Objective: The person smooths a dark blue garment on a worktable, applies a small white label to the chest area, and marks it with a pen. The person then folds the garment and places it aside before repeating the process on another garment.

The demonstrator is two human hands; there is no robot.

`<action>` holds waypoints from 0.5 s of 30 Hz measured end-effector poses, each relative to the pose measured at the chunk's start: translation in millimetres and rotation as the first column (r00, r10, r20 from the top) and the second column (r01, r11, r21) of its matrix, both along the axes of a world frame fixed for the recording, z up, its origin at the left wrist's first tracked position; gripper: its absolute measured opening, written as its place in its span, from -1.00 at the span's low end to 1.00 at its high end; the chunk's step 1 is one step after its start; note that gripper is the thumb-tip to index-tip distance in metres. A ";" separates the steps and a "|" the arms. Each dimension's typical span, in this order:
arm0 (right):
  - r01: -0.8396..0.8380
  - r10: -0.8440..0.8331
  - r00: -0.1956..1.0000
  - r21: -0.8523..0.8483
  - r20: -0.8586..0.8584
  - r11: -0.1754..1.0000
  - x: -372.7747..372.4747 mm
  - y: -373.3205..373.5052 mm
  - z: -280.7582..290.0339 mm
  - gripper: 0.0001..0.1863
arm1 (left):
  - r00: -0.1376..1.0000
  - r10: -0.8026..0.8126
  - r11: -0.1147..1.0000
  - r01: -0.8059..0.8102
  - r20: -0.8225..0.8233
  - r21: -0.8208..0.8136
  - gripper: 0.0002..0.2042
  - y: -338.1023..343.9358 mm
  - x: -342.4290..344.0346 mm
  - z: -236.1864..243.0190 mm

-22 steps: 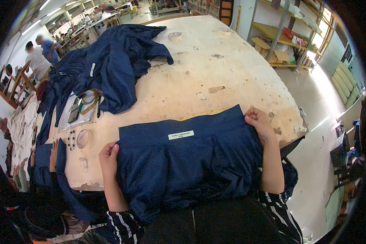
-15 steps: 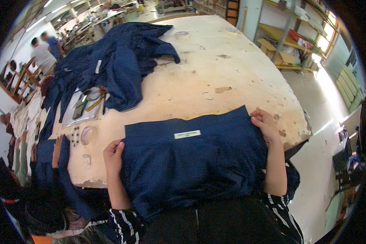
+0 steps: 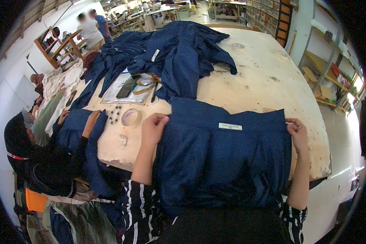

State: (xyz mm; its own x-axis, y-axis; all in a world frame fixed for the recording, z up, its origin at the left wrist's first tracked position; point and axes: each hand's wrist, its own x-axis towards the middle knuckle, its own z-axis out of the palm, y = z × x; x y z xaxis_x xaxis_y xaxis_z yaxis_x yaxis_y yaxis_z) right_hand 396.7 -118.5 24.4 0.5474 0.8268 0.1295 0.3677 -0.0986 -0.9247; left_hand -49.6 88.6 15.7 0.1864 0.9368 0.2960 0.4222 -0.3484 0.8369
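A dark navy garment [image 3: 227, 158] lies spread flat at the near edge of a worn wooden table [image 3: 264, 81], with a small white label [image 3: 230, 126] near its top edge. My left hand [image 3: 153, 127] grips the garment's upper left corner. My right hand [image 3: 297, 132] pinches its upper right corner. The cloth hangs over the table's front edge toward my body.
A heap of navy garments [image 3: 171, 57] covers the far left of the table. Next to it lie a clear plastic sleeve with a phone [image 3: 128, 86] and a tape roll [image 3: 131, 118]. A person in dark clothing [image 3: 40, 162] handles navy cloth at my left. Shelving [image 3: 333, 69] stands on the right.
The view has swung left and downward, so the garment sits further right in the picture. Both hands still hold its top corners; the person at my left has come into view.
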 end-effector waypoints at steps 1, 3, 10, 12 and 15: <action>0.020 -0.018 0.998 -0.048 0.060 0.999 0.9 6.0 -15.7 -0.74 | 0.995 -0.018 1.000 0.018 -0.103 -0.006 -0.83 6.6 0.9 -15.1; 0.052 -0.033 0.990 -0.131 0.137 0.990 -10.0 9.8 -25.5 -0.70 | 0.977 -0.025 0.996 0.006 -0.213 -0.090 -0.80 10.4 5.4 -16.6; 0.202 -0.198 0.975 -0.037 0.098 0.979 0.6 18.1 -28.1 -0.73 | 0.967 0.170 0.980 -0.147 -0.191 0.132 -0.65 72.7 -0.4 -16.7; 0.181 -0.175 0.977 -0.038 0.118 0.983 1.1 21.3 -36.6 -0.76 | 0.902 0.247 0.955 -0.164 -0.354 0.249 -0.64 97.5 22.6 -36.2; 0.139 -0.132 0.977 -0.032 0.166 0.990 7.5 17.4 -49.3 -0.81 | 0.800 0.087 0.980 0.037 -0.593 0.194 -0.68 89.4 75.9 -17.2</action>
State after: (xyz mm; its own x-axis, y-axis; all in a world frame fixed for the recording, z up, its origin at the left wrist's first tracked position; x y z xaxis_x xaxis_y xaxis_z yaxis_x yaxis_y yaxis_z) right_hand 404.2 -101.1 -24.9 0.6288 0.7534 0.1923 0.4937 -0.1958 -0.8473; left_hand 26.3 178.0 -1.4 0.3612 0.8820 0.3027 0.8258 -0.4534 0.3356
